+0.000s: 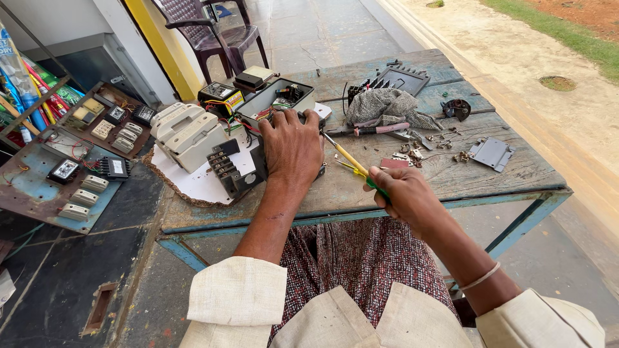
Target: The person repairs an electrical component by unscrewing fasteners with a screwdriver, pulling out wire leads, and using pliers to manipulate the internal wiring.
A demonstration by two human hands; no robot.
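The left hand (291,149) lies palm down with its fingers curled over a black device (261,161) near the middle of the worn wooden table (451,174), gripping its far side where it meets an open grey box (274,98) full of wires. The right hand (401,193) is closed around the green handle of a yellow-shafted screwdriver (351,161), its tip pointing toward the device just beside the left hand's knuckles; this hand hovers over the table's near edge. Left of the device a black terminal block (225,169) and pale switch housings (187,132) rest on a white sheet (193,183) close to the left edge. To the right, past a grey rag (387,104) and scattered screws (445,145), bare planks around a small metal plate (491,153) leave open room up to the right edge
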